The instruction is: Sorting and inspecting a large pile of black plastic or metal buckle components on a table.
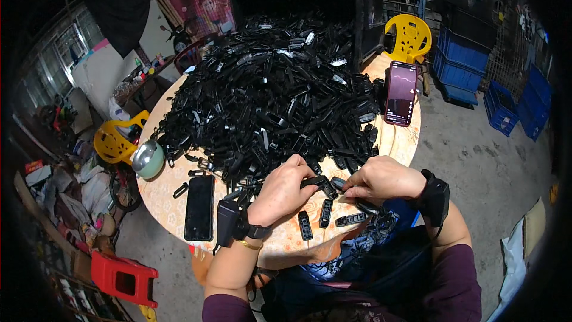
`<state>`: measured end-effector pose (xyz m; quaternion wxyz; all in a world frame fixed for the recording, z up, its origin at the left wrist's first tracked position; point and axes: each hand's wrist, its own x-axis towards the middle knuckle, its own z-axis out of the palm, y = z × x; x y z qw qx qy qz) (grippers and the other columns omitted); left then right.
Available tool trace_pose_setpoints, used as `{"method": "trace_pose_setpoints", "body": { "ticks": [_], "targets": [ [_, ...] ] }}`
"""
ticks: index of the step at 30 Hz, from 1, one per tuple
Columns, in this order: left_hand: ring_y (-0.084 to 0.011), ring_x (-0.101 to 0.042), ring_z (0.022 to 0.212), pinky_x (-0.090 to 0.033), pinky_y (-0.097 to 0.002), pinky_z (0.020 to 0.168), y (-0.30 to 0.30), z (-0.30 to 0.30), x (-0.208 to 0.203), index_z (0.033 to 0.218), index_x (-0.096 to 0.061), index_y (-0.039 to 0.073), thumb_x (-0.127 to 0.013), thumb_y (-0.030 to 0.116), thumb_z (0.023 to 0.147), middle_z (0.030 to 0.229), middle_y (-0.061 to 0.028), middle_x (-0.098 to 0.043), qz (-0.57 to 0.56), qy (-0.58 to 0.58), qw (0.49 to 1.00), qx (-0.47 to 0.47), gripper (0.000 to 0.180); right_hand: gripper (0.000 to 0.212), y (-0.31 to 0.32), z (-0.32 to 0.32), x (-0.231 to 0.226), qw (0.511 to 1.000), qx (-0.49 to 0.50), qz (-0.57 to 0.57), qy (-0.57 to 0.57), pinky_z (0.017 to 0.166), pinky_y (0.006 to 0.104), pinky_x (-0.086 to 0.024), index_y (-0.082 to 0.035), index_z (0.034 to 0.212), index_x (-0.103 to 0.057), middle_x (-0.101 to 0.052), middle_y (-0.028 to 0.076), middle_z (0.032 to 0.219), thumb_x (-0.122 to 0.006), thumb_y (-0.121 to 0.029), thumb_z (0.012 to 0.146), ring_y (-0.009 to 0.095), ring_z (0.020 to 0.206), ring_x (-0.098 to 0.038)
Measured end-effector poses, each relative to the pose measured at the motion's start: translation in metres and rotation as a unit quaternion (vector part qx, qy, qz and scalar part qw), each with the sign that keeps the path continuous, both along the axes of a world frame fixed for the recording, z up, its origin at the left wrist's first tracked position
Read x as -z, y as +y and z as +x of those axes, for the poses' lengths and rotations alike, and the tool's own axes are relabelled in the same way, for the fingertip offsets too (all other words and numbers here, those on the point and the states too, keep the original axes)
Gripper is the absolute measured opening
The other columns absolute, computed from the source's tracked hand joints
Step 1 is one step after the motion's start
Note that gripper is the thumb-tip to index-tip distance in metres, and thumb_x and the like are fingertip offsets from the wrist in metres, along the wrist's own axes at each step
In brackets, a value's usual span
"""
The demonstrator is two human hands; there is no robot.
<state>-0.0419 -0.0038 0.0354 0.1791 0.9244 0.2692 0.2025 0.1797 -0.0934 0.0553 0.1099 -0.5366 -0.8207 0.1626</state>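
Note:
My left hand (283, 188) is closed at the near edge of a large pile of small black plastic parts (262, 95). Its thumb and fingers pinch a black plastic part (314, 186), whose end points toward my other hand. Close by on the right, my right hand (381, 179) is closed too, its fingertips around a dark grey-topped plastic part (338, 183). Between and below the hands, several slim black oblong parts lie apart on the table, among them one upright piece (305, 225), another beside it (325, 213) and a sideways one (350, 219).
The round table (173, 217) has a pale patterned top. A dark phone (199, 209) lies flat left of my hands; a lit phone (401, 93) stands at the right. A bowl (149, 160) sits at the left rim. Yellow chairs (409, 36), a red stool (124, 277) and blue crates (459, 62) surround it.

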Motion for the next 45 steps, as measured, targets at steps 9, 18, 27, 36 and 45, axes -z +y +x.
{"method": "trace_pose_setpoints", "body": {
  "ticks": [9,18,27,36,45],
  "targets": [
    [-0.0189,-0.064,0.086,-0.054,-0.0255,0.075,0.009,0.012,0.015,0.117,-0.054,-0.002,-0.057,0.011,0.092,0.101,-0.0116,-0.064,-0.465,-0.227,0.855,0.000,0.028,0.021,0.030,0.011,0.046,0.946,0.146,0.287,0.046,0.068,0.0387,-0.049,-0.002,0.092,-0.067,-0.061,0.013,0.081,-0.068,-0.018,0.077,0.032,0.076,-0.060],
    [-0.0197,-0.063,0.098,-0.052,-0.0298,0.088,0.007,0.016,0.020,0.121,-0.050,-0.003,-0.050,0.016,0.096,0.109,-0.0129,-0.061,-0.617,-0.337,0.709,0.052,0.031,0.022,0.027,-0.006,0.038,0.934,0.176,0.243,0.193,0.063,0.0350,-0.049,0.000,0.080,-0.059,-0.060,0.013,0.076,-0.072,-0.017,0.075,0.026,0.072,-0.061],
    [-0.0156,-0.063,0.093,-0.054,-0.0296,0.085,-0.002,0.022,0.022,0.121,-0.051,-0.001,-0.056,0.003,0.090,0.106,-0.0093,-0.062,-0.504,-0.382,0.773,0.049,0.031,0.020,0.014,-0.029,0.026,0.913,0.106,0.262,0.294,0.060,0.0335,-0.052,0.000,0.095,-0.061,-0.064,0.016,0.083,-0.068,-0.015,0.082,0.027,0.070,-0.066],
    [-0.0167,-0.064,0.090,-0.055,-0.0288,0.082,-0.003,0.022,0.023,0.115,-0.057,-0.003,-0.059,-0.002,0.087,0.105,-0.0112,-0.064,-0.479,-0.396,0.783,0.009,0.029,0.023,0.010,-0.034,0.028,0.905,0.101,0.291,0.293,0.064,0.0326,-0.054,0.002,0.099,-0.060,-0.065,0.018,0.091,-0.066,-0.009,0.081,0.030,0.076,-0.067],
    [-0.0107,-0.062,0.091,-0.050,-0.0231,0.082,-0.010,0.027,0.023,0.115,-0.060,-0.003,-0.062,0.001,0.086,0.104,-0.0092,-0.066,-0.455,-0.412,0.790,-0.005,0.030,0.027,0.009,-0.038,0.031,0.921,0.106,0.317,0.201,0.061,0.0332,-0.052,0.001,0.099,-0.059,-0.059,0.014,0.083,-0.070,-0.011,0.078,0.028,0.072,-0.063]
  ]
}}
